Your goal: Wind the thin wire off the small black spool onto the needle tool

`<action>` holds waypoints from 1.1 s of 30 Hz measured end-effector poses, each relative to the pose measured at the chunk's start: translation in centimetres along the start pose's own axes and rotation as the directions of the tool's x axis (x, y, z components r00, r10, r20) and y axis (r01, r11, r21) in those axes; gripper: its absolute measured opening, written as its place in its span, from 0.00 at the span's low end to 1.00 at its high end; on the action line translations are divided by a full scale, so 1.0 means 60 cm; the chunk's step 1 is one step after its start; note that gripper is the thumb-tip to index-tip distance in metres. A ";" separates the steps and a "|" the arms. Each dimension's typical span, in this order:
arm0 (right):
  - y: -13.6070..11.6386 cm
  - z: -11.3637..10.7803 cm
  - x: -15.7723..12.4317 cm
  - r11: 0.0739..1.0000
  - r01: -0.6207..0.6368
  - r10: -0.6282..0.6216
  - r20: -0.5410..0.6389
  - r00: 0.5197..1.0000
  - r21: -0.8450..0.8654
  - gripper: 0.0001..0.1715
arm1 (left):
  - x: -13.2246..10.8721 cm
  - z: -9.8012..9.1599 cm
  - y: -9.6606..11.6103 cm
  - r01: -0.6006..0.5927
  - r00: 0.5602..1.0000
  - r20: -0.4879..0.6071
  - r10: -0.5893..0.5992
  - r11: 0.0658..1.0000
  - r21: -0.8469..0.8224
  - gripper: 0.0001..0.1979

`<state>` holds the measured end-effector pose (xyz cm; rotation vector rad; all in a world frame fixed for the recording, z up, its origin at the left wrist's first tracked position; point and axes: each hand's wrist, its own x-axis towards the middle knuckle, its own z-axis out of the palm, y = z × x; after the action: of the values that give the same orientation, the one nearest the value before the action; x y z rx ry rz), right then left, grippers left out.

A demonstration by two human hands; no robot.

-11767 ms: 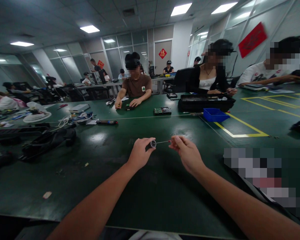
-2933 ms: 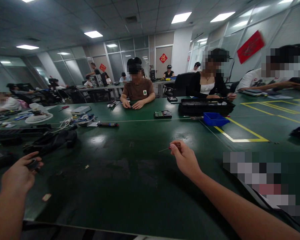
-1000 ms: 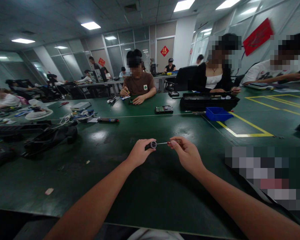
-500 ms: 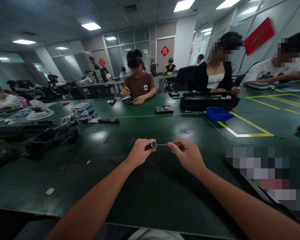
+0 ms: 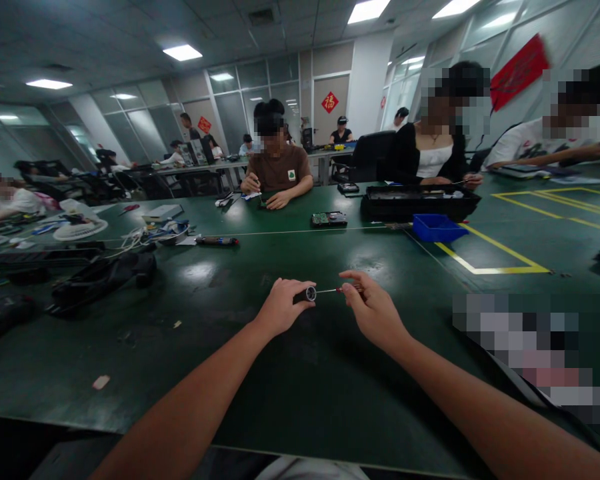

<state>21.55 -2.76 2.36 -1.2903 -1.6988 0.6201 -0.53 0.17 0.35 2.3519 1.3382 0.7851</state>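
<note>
Mid-frame, the left hand [image 5: 280, 308] clasps a black-and-silver cylinder [image 5: 311, 293]; the right hand [image 5: 373, 304], forefinger [image 5: 352, 274] newly lifted, pinches a red-and-metal screwdriver [image 5: 339, 290], perhaps regripping.

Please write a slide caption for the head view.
Left hand grips a round-ended part; right hand holds a screwdriver.

Place: electronics workshop in an office-like room — glass partitions [image 5: 233, 127], ceiling light panels [image 5: 182, 53], black chair [image 5: 371, 155] | green tabletop [image 5: 295, 380] with yellow taped outlines [image 5: 513, 271], bare circuit-board unit [image 5: 325, 219], blue bin [image 5: 437, 230], tangled cables [image 5: 166, 231] — | co-workers [image 5: 283, 167] seated across it, others [image 5: 341, 136] at a second tabletop [image 5: 323, 159] behind
</note>
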 end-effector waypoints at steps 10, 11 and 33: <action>0.005 0.005 0.005 0.976 -0.084 0.090 -0.022 0.996 0.200 0.16 | -0.001 0.003 0.000 0.031 0.999 0.004 -0.032 0.999 0.039 0.19; 0.007 0.007 0.008 0.960 -0.108 0.117 -0.018 0.993 0.258 0.15 | -0.001 0.002 0.002 0.039 0.999 0.001 -0.039 0.998 0.043 0.18; 0.023 0.014 0.017 0.878 -0.199 0.217 0.010 0.976 0.435 0.18 | 0.002 -0.005 0.005 -0.021 0.999 -0.040 0.026 0.993 0.117 0.20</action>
<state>21.44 -1.24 1.22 -1.1540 -1.2971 1.0311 -0.45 0.13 0.76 2.4570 1.4118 0.7872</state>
